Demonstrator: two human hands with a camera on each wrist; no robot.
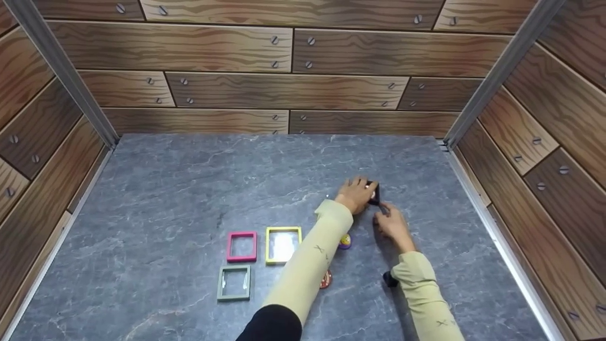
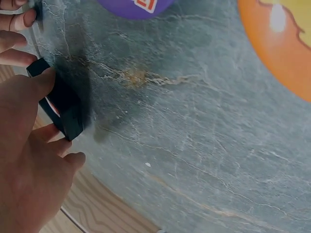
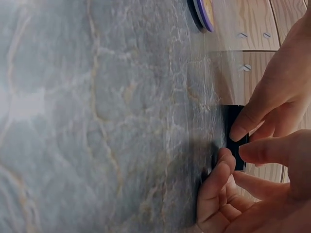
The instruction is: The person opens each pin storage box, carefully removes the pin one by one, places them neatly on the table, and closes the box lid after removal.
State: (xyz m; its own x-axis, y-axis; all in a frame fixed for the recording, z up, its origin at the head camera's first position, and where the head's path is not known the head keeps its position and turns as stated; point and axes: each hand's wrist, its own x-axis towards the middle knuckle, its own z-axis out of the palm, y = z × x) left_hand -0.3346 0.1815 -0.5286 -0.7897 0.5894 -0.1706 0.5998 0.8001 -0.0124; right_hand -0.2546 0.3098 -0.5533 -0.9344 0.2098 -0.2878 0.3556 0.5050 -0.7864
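A small black square frame (image 1: 377, 195) is held by my left hand (image 1: 356, 195), whose thumb lies on one side of it in the left wrist view. Something pale and reddish shows inside the frame (image 2: 53, 107). Beside its near corner, my right hand (image 1: 394, 226) has its fingers bent and seems to pinch a small dark piece (image 1: 384, 209), mostly hidden by the fingers. In the right wrist view, the right thumb touches or nearly touches the black frame (image 3: 235, 119). Closer to me lies a purple-rimmed disc (image 1: 346, 241), partly behind the left sleeve.
A pink frame (image 1: 229, 246), a yellow frame (image 1: 283, 228) and a grey-green frame (image 1: 234, 298) lie left of the left forearm. A reddish disc (image 1: 326, 279) peeks out beside that sleeve. Wood-patterned walls (image 1: 289, 90) enclose the grey marbled table (image 1: 189, 189).
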